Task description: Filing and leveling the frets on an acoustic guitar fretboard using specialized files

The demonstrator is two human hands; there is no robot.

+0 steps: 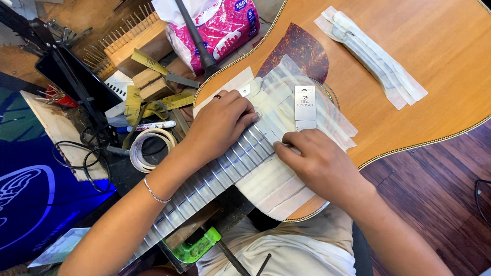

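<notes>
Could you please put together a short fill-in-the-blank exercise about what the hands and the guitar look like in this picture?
1. The left hand wears a dark ring and, at its wrist, a thin silver ____.
2. Both hands press on the guitar's fretboard, whose wood between the frets is covered in strips of pale ____.
3. The right hand rests just below a small white ____.
4. Left of the neck, a roll of tape lies below a white ____.

Missing words: bracelet; tape; card; marker
</notes>
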